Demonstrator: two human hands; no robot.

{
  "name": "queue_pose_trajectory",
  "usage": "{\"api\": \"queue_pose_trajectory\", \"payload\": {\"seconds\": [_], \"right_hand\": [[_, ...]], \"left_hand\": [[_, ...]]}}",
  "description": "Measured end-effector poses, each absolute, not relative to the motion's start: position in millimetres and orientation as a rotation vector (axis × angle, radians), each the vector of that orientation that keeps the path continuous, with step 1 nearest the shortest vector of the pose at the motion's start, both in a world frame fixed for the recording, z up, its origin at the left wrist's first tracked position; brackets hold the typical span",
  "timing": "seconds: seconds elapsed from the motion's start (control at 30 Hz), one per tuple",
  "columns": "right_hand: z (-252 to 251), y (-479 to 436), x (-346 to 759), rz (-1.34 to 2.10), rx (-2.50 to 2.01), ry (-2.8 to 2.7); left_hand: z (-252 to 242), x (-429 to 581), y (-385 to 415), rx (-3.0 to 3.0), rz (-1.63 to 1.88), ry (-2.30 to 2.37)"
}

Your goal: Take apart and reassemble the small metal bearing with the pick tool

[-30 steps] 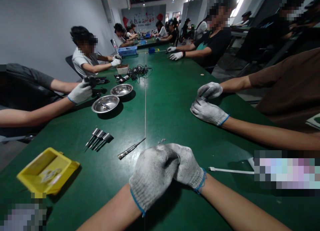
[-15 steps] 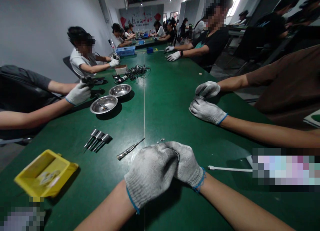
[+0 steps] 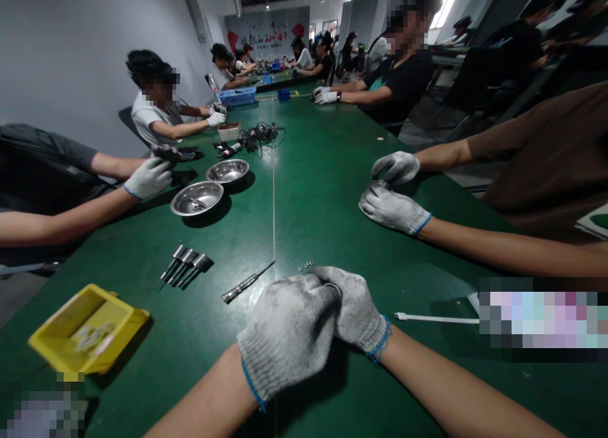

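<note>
My left hand (image 3: pixel 291 330) and my right hand (image 3: pixel 354 305), both in grey-white knit gloves with blue cuffs, press together above the green table. Their fingers are curled inward, and whatever lies between them is hidden by the gloves. Just beyond the knuckles lie several small metal nuts (image 3: pixel 306 266). A screwdriver (image 3: pixel 247 283) rests on the table to the left of my hands, its tip pointing away to the right. Farther left, several metal socket bits (image 3: pixel 185 267) lie side by side.
A yellow bin (image 3: pixel 90 330) with small parts stands at left. Two steel bowls (image 3: pixel 197 199) and a tangle of black cables (image 3: pixel 259 137) sit farther off. A white cable (image 3: pixel 437 318) lies at right. Gloved co-workers' hands (image 3: pixel 394 194) work along both table sides.
My hands stay pressed together, with only a slight shift of the left glove. Across the table at the far right, a co-worker's gloved hands have drawn closer together.
</note>
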State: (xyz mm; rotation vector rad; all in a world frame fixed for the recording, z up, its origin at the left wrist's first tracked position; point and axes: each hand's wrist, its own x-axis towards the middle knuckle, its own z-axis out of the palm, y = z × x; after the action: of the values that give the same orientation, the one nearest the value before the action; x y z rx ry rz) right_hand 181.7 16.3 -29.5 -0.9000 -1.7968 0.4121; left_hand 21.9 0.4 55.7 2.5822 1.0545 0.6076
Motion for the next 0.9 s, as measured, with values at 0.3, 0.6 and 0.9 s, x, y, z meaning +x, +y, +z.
{"api": "queue_pose_trajectory", "payload": {"seconds": [0.3,0.6,0.9], "right_hand": [[-26.8,16.0,182.5,0.419,-0.933,-1.793],[-21.8,15.7,177.3,0.381,-0.974,-1.747],[-13.7,7.8,178.7,0.374,-1.069,-1.441]], "left_hand": [[53.1,17.0,1.5,2.598,0.565,1.043],[25.6,-0.6,12.9,2.483,1.360,1.142],[-13.9,2.0,33.9,2.328,0.712,1.490]]}}
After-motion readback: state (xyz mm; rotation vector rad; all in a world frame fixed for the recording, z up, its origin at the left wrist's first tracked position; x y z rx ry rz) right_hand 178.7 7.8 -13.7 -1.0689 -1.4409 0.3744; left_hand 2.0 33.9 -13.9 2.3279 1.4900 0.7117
